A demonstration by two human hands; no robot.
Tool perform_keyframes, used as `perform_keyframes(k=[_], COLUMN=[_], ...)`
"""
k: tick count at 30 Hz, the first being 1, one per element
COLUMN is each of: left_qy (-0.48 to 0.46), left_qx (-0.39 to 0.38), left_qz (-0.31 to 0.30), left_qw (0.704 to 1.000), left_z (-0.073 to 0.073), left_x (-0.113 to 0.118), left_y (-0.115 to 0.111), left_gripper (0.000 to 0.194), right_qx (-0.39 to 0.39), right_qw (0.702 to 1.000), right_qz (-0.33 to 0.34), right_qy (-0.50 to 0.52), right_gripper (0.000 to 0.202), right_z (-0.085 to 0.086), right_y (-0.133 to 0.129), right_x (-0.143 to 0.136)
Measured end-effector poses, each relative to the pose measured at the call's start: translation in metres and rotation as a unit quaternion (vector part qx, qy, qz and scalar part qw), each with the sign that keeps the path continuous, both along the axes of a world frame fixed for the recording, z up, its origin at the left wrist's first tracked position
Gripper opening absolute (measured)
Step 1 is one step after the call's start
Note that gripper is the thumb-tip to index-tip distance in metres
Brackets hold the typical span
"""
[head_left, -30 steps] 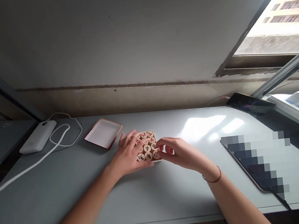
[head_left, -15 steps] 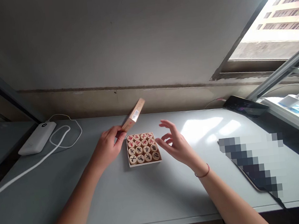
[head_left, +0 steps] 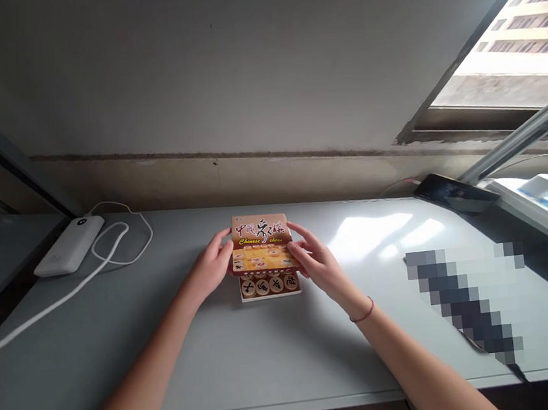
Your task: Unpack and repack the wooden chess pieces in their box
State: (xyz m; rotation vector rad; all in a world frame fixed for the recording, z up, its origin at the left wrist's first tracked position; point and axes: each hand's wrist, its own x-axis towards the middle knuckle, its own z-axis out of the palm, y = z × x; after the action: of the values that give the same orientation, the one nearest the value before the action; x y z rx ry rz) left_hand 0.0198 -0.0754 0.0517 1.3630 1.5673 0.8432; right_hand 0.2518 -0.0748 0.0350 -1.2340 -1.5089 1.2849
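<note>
Between my two hands is the box lid (head_left: pixel 261 242), printed "Chinese chess" with a yellow picture of pieces. My left hand (head_left: pixel 213 263) grips its left edge, and my right hand (head_left: pixel 312 253) grips its right edge, thumb on the front corner. Beneath the lid lies the shallow box tray (head_left: pixel 272 296) on the desk. Round wooden chess pieces (head_left: pixel 269 286) with black characters show in its front row; the lid covers most of the rows behind. Whether lid and tray touch, I cannot tell.
A white power bank (head_left: pixel 69 246) with a thick white cable (head_left: pixel 63 302) lies at the left of the grey desk (head_left: pixel 251 364). A phone (head_left: pixel 456 193) leans at the back right. A dark pixelated object (head_left: pixel 465 305) lies nearer on the right.
The lid, earlier tilted on edge in my left hand, now lies face up over the tray. My right hand, previously empty, has closed on its right edge.
</note>
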Motion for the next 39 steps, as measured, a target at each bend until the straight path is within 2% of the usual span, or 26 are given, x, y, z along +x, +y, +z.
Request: perform_keyframes(k=[3,7,12,15,18,21,28,34,37,39], left_qy=[0.122,0.222,0.241,0.236,0.235,0.254,0.31,0.355,0.339,0.339], left_qx=[0.014,0.008,-0.082,-0.109,-0.134,-0.147,-0.099,-0.068,-0.074,-0.061], left_qz=[-0.024,-0.023,-0.057,-0.095,-0.133,-0.16,-0.155,-0.114,-0.104,-0.082], left_qw=[0.992,0.975,0.965,0.961,0.953,0.943,0.933,0.925,0.932,0.935], left_z=[-0.007,0.0,0.014,0.019,0.02,0.016,0.004,-0.002,-0.005,-0.004], left_x=[0.004,0.009,0.008,0.006,0.004,0.001,0.002,0.01,0.006,0.002], left_y=[-0.001,-0.007,-0.012,-0.015,-0.017,-0.017,-0.013,-0.012,-0.01,-0.005], left_gripper=[0.043,0.033,0.027,0.025,0.021,0.019,0.023,0.028,0.029,0.029], right_qx=[-0.052,-0.112,-0.067,-0.049,-0.03,-0.008,0.018,0.074,0.086,0.103], right_qw=[0.999,0.993,0.991,0.977,0.952,0.932,0.919,0.93,0.939,0.943], right_qz=[-0.011,-0.005,0.067,0.118,0.171,0.19,0.178,0.111,0.09,0.042], right_qy=[-0.009,-0.024,-0.092,-0.169,-0.252,-0.308,-0.35,-0.342,-0.32,-0.315], right_gripper=[0.053,0.049,0.048,0.049,0.05,0.05,0.048,0.047,0.048,0.047], right_z=[-0.003,0.0,-0.002,0.002,0.009,0.014,0.009,-0.001,-0.004,-0.006], right_y=[0.004,0.007,0.006,0.004,0.0,-0.003,-0.004,0.001,0.005,0.009], right_x=[-0.002,-0.001,0.011,0.018,0.02,0.017,0.012,0.007,0.009,0.012])
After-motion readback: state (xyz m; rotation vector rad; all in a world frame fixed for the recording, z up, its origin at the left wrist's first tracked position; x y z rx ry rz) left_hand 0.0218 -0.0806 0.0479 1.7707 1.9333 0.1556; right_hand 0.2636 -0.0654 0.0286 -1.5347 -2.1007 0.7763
